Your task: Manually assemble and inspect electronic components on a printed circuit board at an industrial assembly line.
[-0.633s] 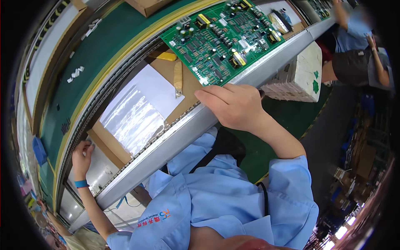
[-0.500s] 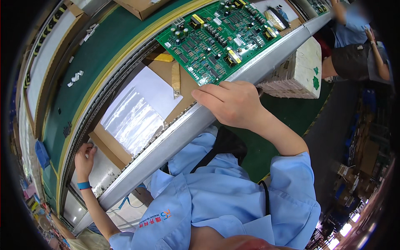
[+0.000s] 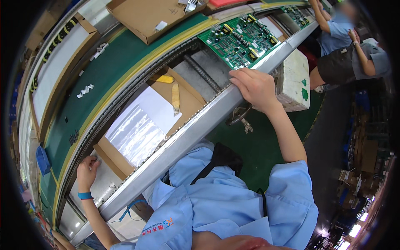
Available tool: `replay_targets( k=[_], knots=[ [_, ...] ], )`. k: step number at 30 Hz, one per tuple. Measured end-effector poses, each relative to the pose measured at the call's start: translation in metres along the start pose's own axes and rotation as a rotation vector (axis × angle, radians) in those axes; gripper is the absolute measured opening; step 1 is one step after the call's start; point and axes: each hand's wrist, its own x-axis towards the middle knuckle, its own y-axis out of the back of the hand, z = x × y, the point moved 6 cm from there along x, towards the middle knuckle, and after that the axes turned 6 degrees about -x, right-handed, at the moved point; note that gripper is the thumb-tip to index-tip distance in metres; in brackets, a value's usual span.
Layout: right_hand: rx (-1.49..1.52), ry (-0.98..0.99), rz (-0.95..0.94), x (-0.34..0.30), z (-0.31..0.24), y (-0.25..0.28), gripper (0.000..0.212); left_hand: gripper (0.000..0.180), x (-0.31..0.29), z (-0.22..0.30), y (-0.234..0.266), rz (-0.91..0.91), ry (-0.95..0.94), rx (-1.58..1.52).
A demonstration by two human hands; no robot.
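The right hand (image 3: 255,85) rests curled on the surface's metal front rail (image 3: 200,131), touching the green circuit board (image 3: 241,39); the left hand (image 3: 86,168), loosely curled and empty, touches the conveyor frame. Sliding the board onward needs a firmer grip.

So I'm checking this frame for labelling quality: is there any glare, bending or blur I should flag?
Head view: the metal rail bows from fisheye distortion; the clear plastic sheet throws white glare; the rim is black vignette; the co-worker at top right is blurred; the right hand and green circuit board are sharp.
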Motion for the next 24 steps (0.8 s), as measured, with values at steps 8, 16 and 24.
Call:
replay_targets(
  k=[8,16,24],
  knots=[
    [-0.057,-0.108,0.049,-0.004,0.060,0.000,0.010,0.020,0.000,0.013,0.008,0.018,-0.017,-0.032],
    [-0.115,-0.189,-0.016,-0.011,0.126,-0.004,0.013,0.020,-0.006,0.012,0.014,0.046,-0.045,-0.048],
    [-0.319,-0.426,-0.037,-0.021,0.174,-0.008,0.021,0.020,-0.011,0.015,0.019,0.065,-0.043,-0.039]
  ],
)
